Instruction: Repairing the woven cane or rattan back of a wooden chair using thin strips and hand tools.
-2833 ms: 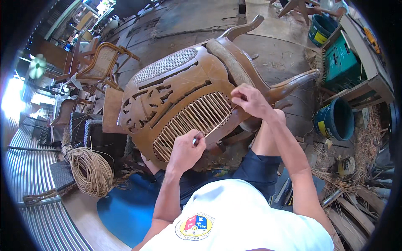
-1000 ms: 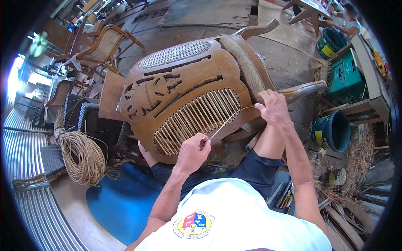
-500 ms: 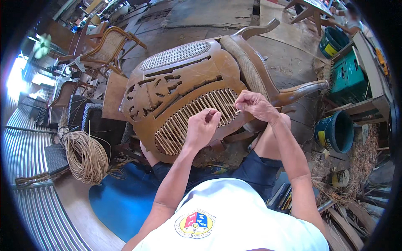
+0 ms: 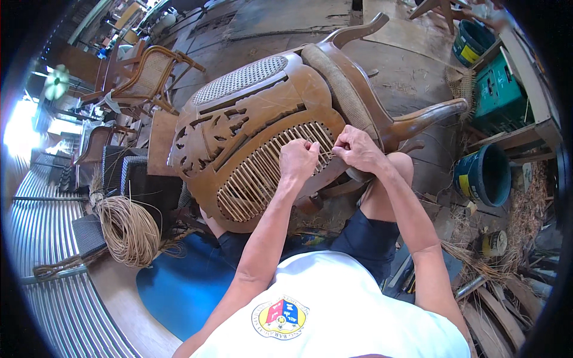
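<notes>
A carved brown wooden chair [image 4: 325, 98] lies tipped over in front of me. Pale cane strands [image 4: 253, 176] run side by side across the oval opening nearest me, and a finished woven cane panel [image 4: 242, 79] fills the far one. My left hand [image 4: 298, 160] is closed in a pinch above the right part of the strands. Close by on its right, my right hand [image 4: 358, 149] pinches a thin pale cane strand at the opening's right rim. What the left fingertips hold is too fine to make out.
A coil of cane [image 4: 128, 230] hangs at the left beside dark woven furniture [image 4: 140, 179]. Another cane chair [image 4: 146, 77] stands at the far left. To the right are a dark bucket [image 4: 482, 176], a green crate [image 4: 502, 98] in a wooden shelf, and cane scraps [image 4: 528, 209].
My left hand has moved up and right, nearer my right hand. The right hand stays by the opening's right rim, its fingers turned slightly. The whole view has shifted a little.
</notes>
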{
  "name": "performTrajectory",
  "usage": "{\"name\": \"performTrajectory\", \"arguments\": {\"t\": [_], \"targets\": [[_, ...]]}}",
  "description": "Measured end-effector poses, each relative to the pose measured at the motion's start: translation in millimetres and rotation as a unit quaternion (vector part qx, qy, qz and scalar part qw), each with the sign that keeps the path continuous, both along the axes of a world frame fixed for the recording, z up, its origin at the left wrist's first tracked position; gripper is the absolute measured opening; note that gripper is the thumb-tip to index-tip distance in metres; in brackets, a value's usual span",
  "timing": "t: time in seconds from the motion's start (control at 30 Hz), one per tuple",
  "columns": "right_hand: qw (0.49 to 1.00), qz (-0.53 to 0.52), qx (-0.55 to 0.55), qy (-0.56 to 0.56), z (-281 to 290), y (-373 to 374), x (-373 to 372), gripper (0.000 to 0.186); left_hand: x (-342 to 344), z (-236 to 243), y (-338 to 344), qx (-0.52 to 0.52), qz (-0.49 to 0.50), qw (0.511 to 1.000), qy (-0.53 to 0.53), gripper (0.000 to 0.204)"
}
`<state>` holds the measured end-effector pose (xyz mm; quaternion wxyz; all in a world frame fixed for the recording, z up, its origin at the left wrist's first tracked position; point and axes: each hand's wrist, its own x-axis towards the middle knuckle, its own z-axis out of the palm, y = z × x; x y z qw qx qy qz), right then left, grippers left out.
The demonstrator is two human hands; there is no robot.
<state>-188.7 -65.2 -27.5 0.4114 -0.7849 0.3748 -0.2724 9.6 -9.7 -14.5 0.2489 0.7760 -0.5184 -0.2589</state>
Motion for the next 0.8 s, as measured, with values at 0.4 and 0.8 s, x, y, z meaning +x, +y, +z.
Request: {"name": "performTrajectory", "arguments": {"t": [0.4,0.8], "targets": [[0.997,-0.063,-0.027,-0.019,-1,10,2,0.013,-7,14,2,0.019,0.041,0.995,0.084,0.022],[0.996,-0.078,-0.019,-0.025,-7,11,2,0.012,-6,18,2,0.034,0.000,0.999,0.007,0.023]]}}
